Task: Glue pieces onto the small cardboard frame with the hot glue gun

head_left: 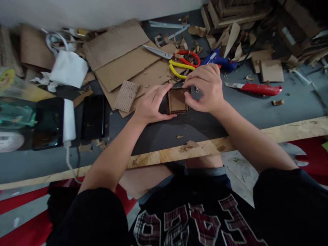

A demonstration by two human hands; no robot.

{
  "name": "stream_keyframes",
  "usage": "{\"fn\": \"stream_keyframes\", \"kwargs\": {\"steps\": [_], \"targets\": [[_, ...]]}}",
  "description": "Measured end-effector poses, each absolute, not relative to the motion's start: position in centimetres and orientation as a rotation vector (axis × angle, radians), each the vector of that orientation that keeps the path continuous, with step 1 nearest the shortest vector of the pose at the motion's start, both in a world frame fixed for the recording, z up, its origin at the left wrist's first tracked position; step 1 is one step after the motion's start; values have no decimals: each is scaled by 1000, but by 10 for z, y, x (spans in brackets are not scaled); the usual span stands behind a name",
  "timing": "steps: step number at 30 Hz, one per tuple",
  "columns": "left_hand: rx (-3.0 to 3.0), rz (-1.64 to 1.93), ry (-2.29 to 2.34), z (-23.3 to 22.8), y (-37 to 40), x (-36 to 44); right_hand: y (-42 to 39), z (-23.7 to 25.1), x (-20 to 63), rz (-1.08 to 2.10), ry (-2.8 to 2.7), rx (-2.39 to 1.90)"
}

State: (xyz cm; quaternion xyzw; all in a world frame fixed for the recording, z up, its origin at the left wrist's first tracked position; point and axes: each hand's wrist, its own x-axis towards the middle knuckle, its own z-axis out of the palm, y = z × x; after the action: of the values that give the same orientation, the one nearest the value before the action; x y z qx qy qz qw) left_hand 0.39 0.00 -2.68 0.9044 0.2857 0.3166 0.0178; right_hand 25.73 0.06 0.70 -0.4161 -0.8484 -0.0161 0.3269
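Nearest the camera are the person's black shirt with plaid lettering and bare knees, and just past them runs the pale wooden edge of the bench [294,131], scattered with small cardboard crumbs. Both forearms reach forward over that edge to the dark bench top. Between the hands sits a small square cardboard frame [177,101], lying flat with its low corrugated walls standing up around a brown floor. The left hand [151,104] presses against the frame's left side, fingers curled and thumb along its near edge. The right hand [205,89] is closed in a pinch on the frame's far right corner, fingertips gripping the wall there.

To the left lie two dark phones [93,118] and a white charger block [69,119] with its cable. Just beyond the left hand is a ribbed cardboard scrap [126,95], resting on larger flat cardboard sheets [120,54]. Behind the right hand lie scissors with red and yellow handles [183,61], a blue glue gun [220,61] beside them, and a red-handled utility knife [256,88] to the right. Farther back are cardboard offcuts and stacked pieces near the wall.
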Motion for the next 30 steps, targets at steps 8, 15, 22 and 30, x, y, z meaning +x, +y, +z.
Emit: {"fn": "stream_keyframes", "kwargs": {"steps": [8,15,22,30], "targets": [[2742,1057,892,-29,2,2,0,4,251,-99,-2124,-1162],[2797,986,875,-27,1,4,0,2,252,-65,-2116,-1200],[2842,971,849,-26,0,4,-2,5,249,-73,-2116,-1176],[2806,976,891,-25,-1,3,-3,3,249,-67,-2159,-1143]]}}
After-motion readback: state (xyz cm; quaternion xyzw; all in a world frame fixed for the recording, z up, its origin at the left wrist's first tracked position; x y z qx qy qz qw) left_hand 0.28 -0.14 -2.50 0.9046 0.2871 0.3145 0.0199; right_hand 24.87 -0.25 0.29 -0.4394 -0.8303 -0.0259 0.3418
